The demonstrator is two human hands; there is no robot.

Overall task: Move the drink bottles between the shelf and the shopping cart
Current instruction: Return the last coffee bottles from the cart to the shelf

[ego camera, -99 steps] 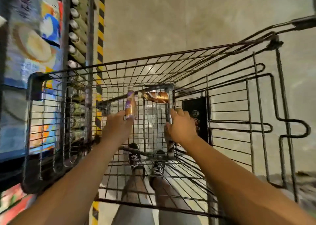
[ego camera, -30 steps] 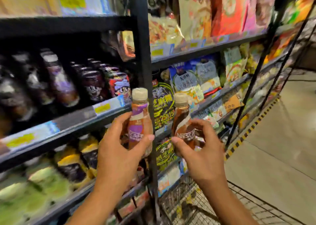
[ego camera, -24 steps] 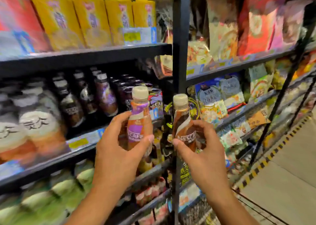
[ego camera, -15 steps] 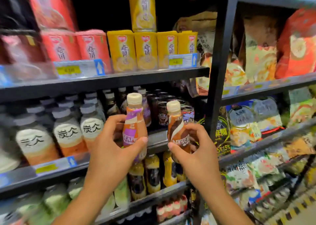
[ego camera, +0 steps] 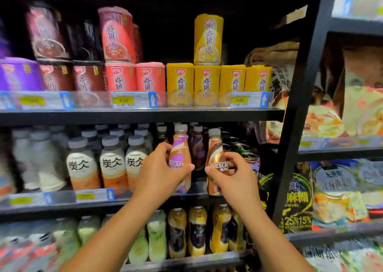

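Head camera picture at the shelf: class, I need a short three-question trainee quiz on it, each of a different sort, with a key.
1. True or false: each hand holds a bottle.
2. Which hand holds the purple-labelled Nescafe bottle? A left hand B right hand
3. Fill in: the cans above the brown-labelled Nescafe bottle are ____.

Key: 1 true; 2 A; 3 yellow cans.

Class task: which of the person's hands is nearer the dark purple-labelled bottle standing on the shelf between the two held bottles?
Left, narrowly. The left hand grips a bottle just left of the dark purple-labelled bottle; the right hand sits lower to its right.
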